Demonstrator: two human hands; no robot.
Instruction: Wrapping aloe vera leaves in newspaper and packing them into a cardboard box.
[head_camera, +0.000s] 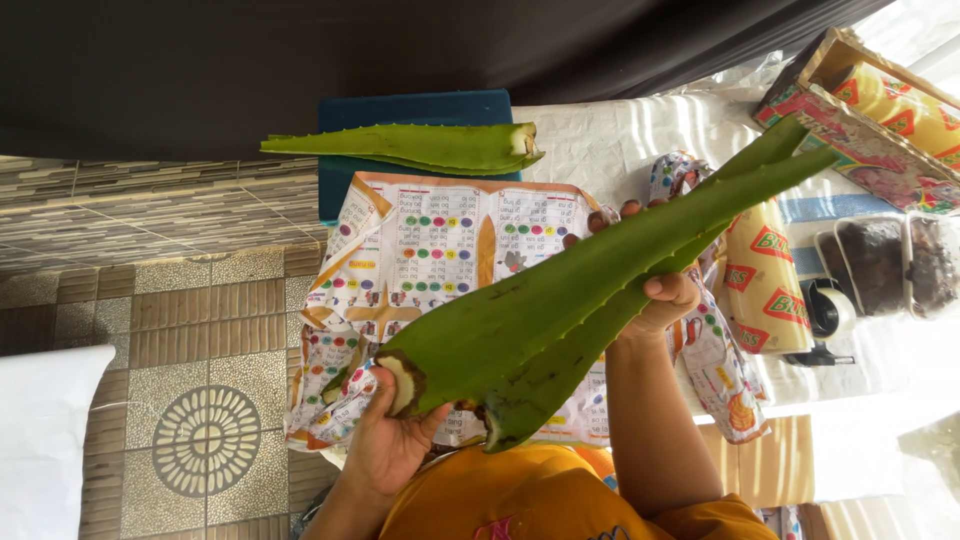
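I hold two long green aloe leaves (560, 300), one on top of the other, slanting from lower left to upper right. My left hand (385, 440) grips their cut bases at the lower left. My right hand (668, 300) wraps around their middle, thumb on the near side and fingertips showing past the far edge. The pointed tips reach towards a cardboard box (860, 130) at the upper right. A third aloe leaf (410, 147) lies flat on a blue pad (340, 185) further away, apart from both hands.
A colourful printed paper sheet (450, 250) is spread under the held leaves. To the right are yellow packets (765, 290), a tape roll (830, 312) and a clear container of dark material (880, 262). Patterned floor tiles (205, 440) and a white cushion (40, 440) are on the left.
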